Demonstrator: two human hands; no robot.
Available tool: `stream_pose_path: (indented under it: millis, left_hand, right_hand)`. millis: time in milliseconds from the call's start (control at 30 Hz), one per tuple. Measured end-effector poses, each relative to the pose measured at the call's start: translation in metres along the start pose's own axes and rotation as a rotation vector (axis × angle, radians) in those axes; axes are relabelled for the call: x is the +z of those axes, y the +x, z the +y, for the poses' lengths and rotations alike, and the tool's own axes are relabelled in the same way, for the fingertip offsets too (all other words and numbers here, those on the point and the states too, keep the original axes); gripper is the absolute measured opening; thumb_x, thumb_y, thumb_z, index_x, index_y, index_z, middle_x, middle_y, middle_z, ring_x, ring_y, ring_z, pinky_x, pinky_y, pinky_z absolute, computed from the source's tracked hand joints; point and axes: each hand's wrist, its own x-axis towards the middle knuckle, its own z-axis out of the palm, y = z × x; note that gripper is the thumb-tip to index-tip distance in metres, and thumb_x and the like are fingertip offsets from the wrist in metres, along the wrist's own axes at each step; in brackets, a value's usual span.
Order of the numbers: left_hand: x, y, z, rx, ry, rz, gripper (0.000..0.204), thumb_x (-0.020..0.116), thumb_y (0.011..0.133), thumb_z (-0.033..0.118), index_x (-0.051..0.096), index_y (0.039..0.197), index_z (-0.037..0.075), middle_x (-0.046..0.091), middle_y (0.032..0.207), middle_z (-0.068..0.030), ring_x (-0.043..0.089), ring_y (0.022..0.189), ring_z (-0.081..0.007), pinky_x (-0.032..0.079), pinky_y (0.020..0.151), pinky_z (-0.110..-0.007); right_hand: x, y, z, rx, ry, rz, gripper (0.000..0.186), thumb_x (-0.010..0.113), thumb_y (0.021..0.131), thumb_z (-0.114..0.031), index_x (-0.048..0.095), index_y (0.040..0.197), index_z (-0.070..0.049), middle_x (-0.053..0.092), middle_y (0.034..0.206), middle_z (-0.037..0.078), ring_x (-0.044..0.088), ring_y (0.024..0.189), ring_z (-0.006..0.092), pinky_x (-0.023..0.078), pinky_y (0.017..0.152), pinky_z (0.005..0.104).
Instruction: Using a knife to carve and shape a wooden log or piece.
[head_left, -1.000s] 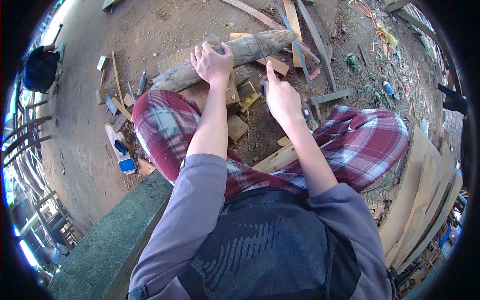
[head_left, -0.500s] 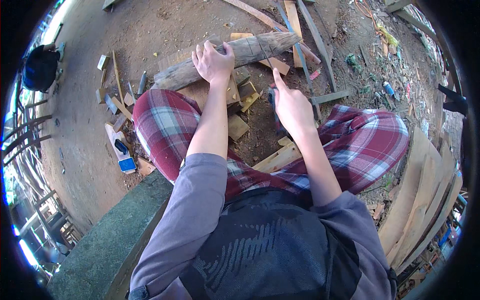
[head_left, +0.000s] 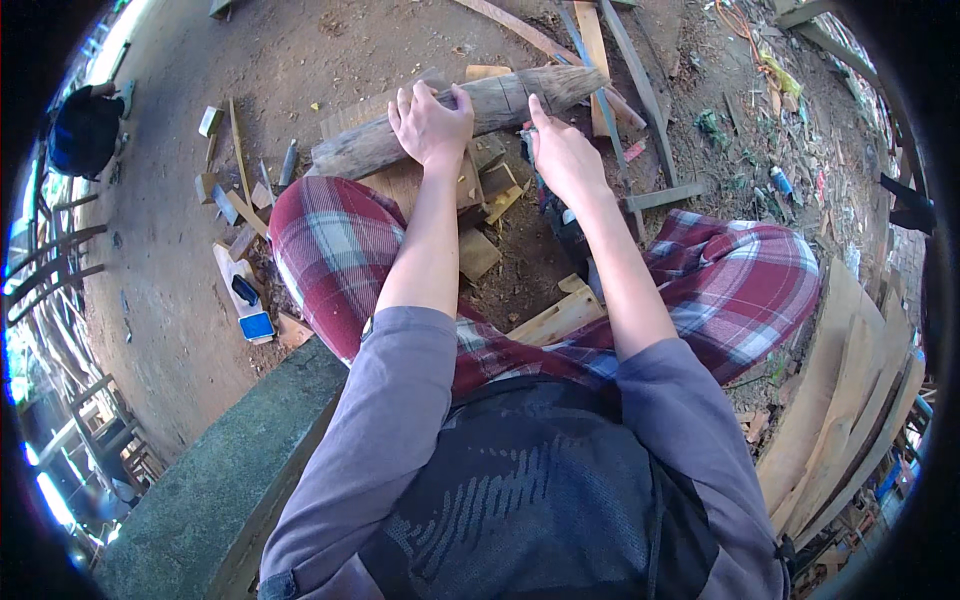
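A weathered grey log, tapered to a point at its right end, lies slanting across some wood blocks in front of me. My left hand is clamped over its middle, thumb to the right and fingers over the far side. Dark narrow cuts cross the log right of that hand. My right hand is closed around the handle of a handsaw, index finger stretched forward along it. That fingertip is at the log's near side, by the cuts. Most of the blade is hidden from view.
Under the log sit wood offcuts. Left of my knee lies a board with a blue-topped item. Long planks lie beyond the log; curved slabs stack at right. A person is at far left.
My right hand has moved forward and slightly left with the handsaw, up to the log. The blade length that showed between hand and log is now hidden. My left hand stays on the log.
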Motion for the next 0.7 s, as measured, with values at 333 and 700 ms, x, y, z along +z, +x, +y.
stream_pose_path:
  millis: [333,700]
  left_hand:
    - [0.004,0.001,-0.005,0.016,-0.096,-0.021,0.035,0.061,0.083,0.038,0.063,0.095,0.005,0.066,0.108,-0.0193,0.053,0.122,-0.0311,0.029,0.113,-0.043]
    - [0.005,0.0,-0.001,0.024,-0.007,-0.021,0.037,0.06,0.084,0.041,0.065,0.096,0.007,0.066,0.102,-0.0106,0.059,0.108,-0.0239,0.032,0.108,-0.038]
  right_hand:
    - [-0.069,-0.097,-0.041,0.166,-0.048,-0.225,0.062,0.047,0.09,-0.012,0.031,0.15,-0.01,0.068,0.076,0.023,0.069,0.073,0.0393,0.056,0.067,0.051]
    - [-0.02,0.013,-0.016,0.095,-0.013,-0.14,0.061,0.04,0.092,-0.011,0.027,0.151,-0.009,0.068,0.095,0.024,0.069,0.089,0.0363,0.054,0.079,0.0484]
